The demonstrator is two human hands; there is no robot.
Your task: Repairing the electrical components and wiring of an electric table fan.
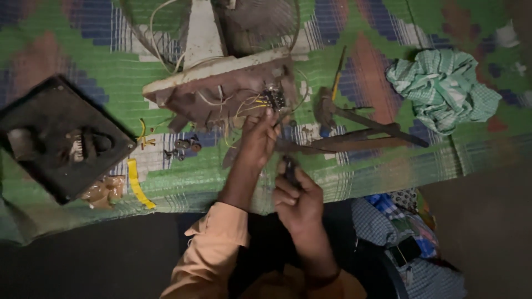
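- The right hand (pixel 299 200) is clenched round a dark tool (pixel 290 169), probably a screwdriver; its shaft rises from the fist, up and slightly left, toward the switch block (pixel 274 99). The tip is lost in the dimness, so I cannot tell whether it touches anything.
- The left hand (pixel 259 138) reaches further up, fingertips pinching at the wires (pixel 246 105) just beside the switch block; whether it grips one wire or only steadies the bundle is unclear.
- To do this well, in my judgement: keep the tool in line with whatever it engages, press straight along its axis, and hold the thin wires aside with the pinching fingers so nothing snags or tears.
- The switch block sits in the fan base (pixel 221 91), which lies tipped on the mat (pixel 388 22), underside toward the person. Its long axis runs left to right, the right end raised a little; the fan's stem (pixel 202 33) points away, up the frame.
- Left of the hands: small loose parts (pixel 185 147), a yellow strip (pixel 138 185), and a black plate (pixel 55 138).
- Right of them: a hammer (pixel 360 119) lying across the mat, and a crumpled green checked cloth (pixel 443 88) well apart.
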